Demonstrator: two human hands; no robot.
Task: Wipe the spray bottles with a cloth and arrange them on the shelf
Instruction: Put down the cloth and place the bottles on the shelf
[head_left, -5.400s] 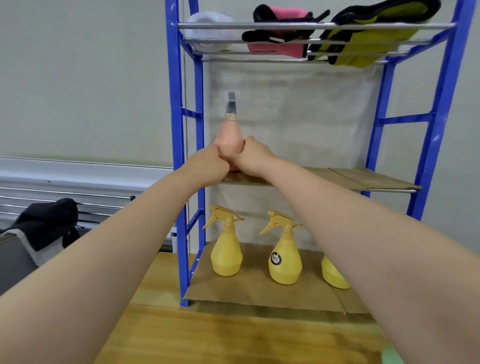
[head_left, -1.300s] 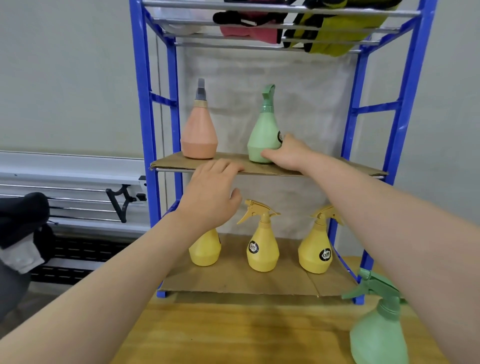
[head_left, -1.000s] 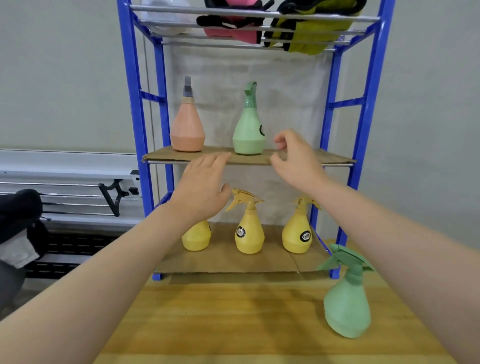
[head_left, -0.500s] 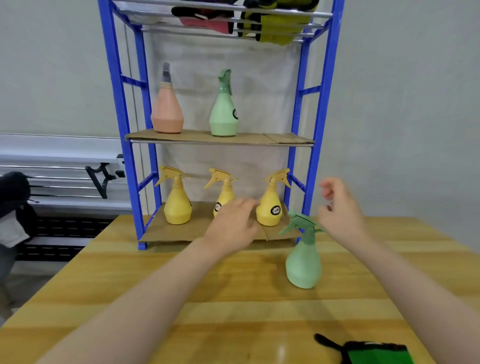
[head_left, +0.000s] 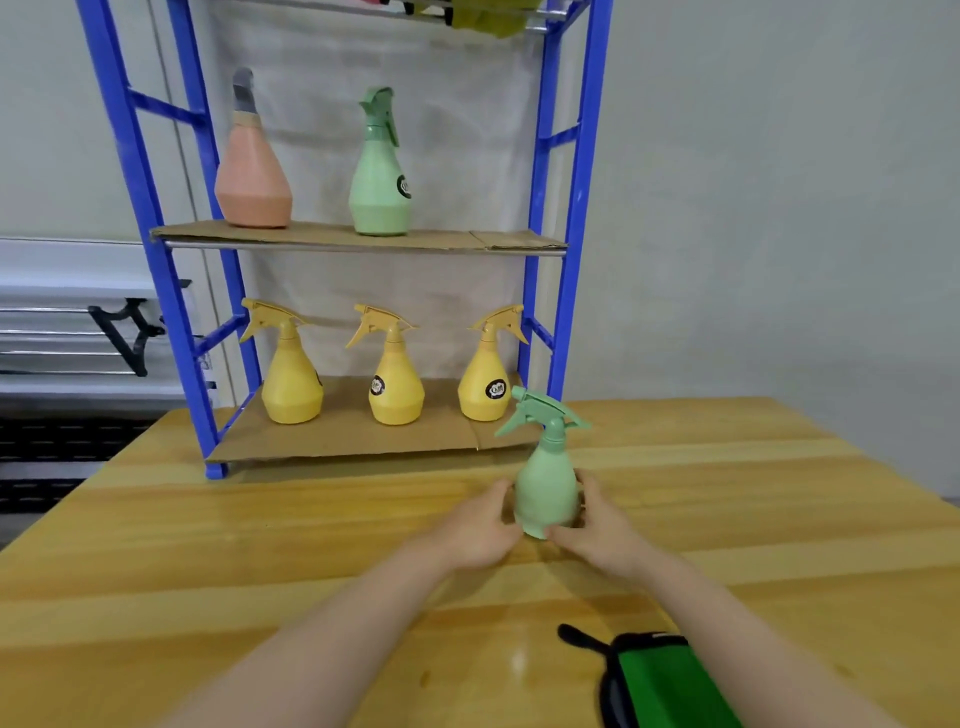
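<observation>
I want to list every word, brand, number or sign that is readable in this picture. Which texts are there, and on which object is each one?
No text can be read.
Green bottle on the middle shelf: round dark sticker, print too blurred.
Middle yellow bottle: round dark sticker, too small to read.
Right yellow bottle: round dark sticker, blurred.
Green bottle on the table, held by both hands: no label shows.

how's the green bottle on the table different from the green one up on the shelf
The green bottle on the table stands on the wooden table, gripped by the left hand and right hand; the green bottle on the shelf stands untouched on the middle shelf. The shelf one shows a dark round label; the table one shows none. Both are pale green, upright trigger sprayers.
</observation>
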